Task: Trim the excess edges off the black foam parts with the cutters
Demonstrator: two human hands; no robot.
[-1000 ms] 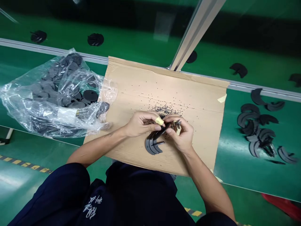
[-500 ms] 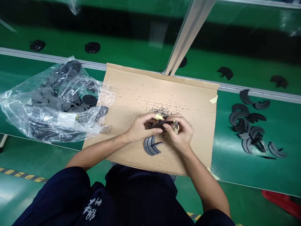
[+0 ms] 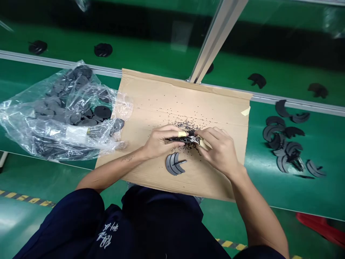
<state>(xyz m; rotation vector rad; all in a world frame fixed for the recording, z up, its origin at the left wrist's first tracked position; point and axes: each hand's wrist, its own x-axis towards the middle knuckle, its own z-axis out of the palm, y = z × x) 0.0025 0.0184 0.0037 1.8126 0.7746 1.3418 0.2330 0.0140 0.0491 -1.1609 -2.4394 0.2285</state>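
Note:
My left hand (image 3: 165,141) pinches a black plastic part (image 3: 174,139) over the cardboard; yellow tape wraps one fingertip. My right hand (image 3: 219,149) is closed around a small pair of nippers (image 3: 194,139) with a silver head and pale yellow handles. The nippers' jaws meet the right end of the black part; whether they are fully closed there is too small to tell. Just below my hands a curved dark grey part (image 3: 175,164) with ribs and a thin stem lies on the cardboard sheet (image 3: 145,180). Tiny black scraps (image 3: 185,124) are scattered beneath and beyond my hands.
A clear plastic bag (image 3: 67,135) of black discs lies to the left, overlapping the cardboard. Several curved black parts (image 3: 283,136) are spread on the green table at right. Behind runs a metal rail (image 3: 296,103) with an upright post (image 3: 212,46). More black parts (image 3: 103,50) sit beyond it.
My right hand has shifted to the right and turned; the nippers in it now point left, with their jaws at the part. My left hand still holds the part, now seen more level.

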